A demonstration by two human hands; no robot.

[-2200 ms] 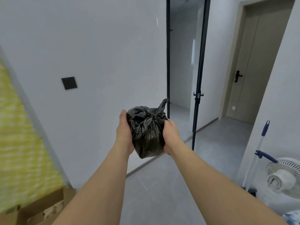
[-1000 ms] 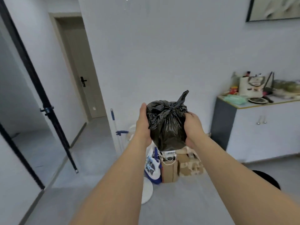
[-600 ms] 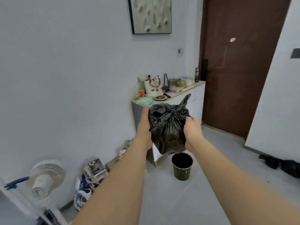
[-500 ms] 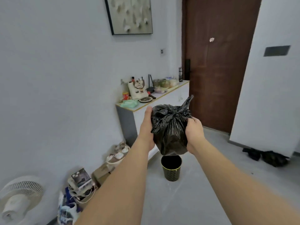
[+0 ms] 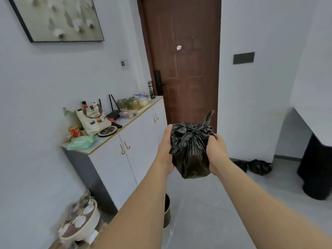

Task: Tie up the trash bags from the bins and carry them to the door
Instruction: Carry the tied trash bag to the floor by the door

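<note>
From the head camera, the person held a knotted black trash bag (image 5: pixel 190 150) out in front at chest height, squeezed between both hands. The left hand (image 5: pixel 166 150) pressed flat against the bag's left side, fingers hidden behind it, thumb up along the plastic. The right hand (image 5: pixel 216 152) curled its fingers round the right side just below the knot. Beyond the fingertips stood the brown door (image 5: pixel 183 69); two more black bags (image 5: pixel 259 166) lay on the floor to the right of it. The bag looked small, light and soft, its thin plastic slippery and easily torn. The knot above the fingers seemed the surest place to hold.
</note>
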